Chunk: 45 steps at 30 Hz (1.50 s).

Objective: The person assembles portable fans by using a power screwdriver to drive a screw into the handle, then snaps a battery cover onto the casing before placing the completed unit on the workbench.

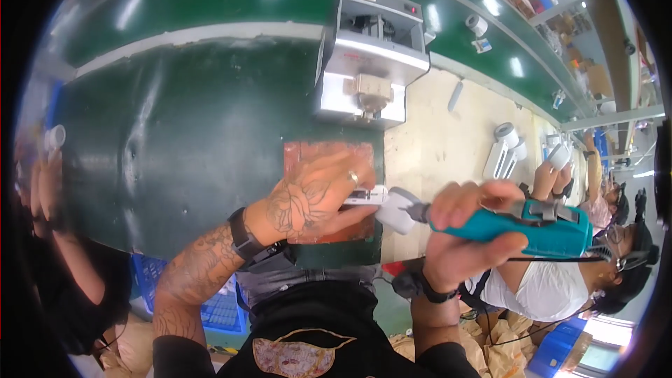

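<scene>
Slotted white plastic housing (367, 197) with rounded grey end (397, 214), held over reddish-brown mat (301, 157) on green worktop (203, 133). Left hand (308, 196) pinching it between thumb and fingers. Right hand (446, 257) wrapped around teal electric screwdriver (560, 233), bit pointing at rounded end; contact too blurred to tell. Silver machine (367, 59) beyond mat.

White-grey unit (395, 211) and teal driver (532, 232), both being held

Unit is hovering over the desk (203, 147) by its near right corner, slotted white arm (374, 196) pointing left, rounded pale-grey head (400, 213) crossing the right edge. Driver is extending sideways beyond that edge, silver lever (553, 211) showing, dark nose pointing at the head; contact is blurring out.
</scene>
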Each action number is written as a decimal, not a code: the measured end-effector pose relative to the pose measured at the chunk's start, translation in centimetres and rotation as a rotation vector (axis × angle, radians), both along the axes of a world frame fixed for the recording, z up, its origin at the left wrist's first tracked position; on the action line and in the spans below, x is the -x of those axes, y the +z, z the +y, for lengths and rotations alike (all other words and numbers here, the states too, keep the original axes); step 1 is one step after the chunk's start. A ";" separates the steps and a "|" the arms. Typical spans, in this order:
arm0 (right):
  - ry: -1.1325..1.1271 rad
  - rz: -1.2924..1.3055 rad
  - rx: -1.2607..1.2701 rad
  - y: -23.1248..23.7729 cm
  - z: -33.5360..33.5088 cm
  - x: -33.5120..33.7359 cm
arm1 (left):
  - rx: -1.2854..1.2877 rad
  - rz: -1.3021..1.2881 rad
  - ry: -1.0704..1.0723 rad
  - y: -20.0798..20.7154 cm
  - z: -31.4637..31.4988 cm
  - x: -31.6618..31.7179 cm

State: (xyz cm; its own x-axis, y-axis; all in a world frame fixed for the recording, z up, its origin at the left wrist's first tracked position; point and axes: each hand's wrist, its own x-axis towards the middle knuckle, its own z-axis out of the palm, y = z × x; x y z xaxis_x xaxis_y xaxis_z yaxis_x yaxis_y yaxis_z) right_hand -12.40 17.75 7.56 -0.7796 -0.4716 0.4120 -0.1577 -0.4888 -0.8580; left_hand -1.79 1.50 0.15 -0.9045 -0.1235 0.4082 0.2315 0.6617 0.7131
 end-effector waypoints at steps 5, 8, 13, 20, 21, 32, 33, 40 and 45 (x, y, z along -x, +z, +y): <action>-0.177 0.029 -0.108 -0.9 4.5 1.5 | 0.136 0.096 0.023 -0.5 0.5 -0.4; -0.201 0.025 -0.159 -2.0 6.3 2.7 | 0.153 0.088 0.015 0.0 1.0 -0.9; -0.282 0.156 -0.389 -2.5 7.6 4.4 | -0.012 -0.135 0.066 2.7 1.7 -2.8; -0.255 0.118 -0.403 -3.8 6.7 4.4 | -1.108 -0.337 0.159 1.9 4.7 -7.6; -0.273 0.151 -0.369 -4.5 6.7 4.5 | -1.170 -0.383 0.113 1.9 5.1 -7.9; -0.342 0.374 -0.452 -5.6 5.4 2.8 | -1.814 -0.073 0.092 0.2 11.5 -6.9; -0.423 0.412 -0.439 -5.2 5.6 1.9 | -1.830 -0.056 0.070 0.3 11.9 -6.6; 0.104 0.663 -0.928 -1.5 5.4 -5.7 | -2.188 -0.035 0.173 0.6 14.1 -4.5; 0.040 0.733 -0.888 -2.3 4.8 -6.7 | -2.246 -0.055 0.148 0.0 13.2 -5.3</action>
State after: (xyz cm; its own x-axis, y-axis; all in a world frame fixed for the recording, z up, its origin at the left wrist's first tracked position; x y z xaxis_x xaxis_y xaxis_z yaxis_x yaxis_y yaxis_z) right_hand -5.66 22.59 5.30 -0.4681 -0.8412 0.2708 -0.7590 0.2258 -0.6106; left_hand 3.50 14.72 0.12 -0.8503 -0.2501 -0.4630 0.2322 -0.9679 0.0963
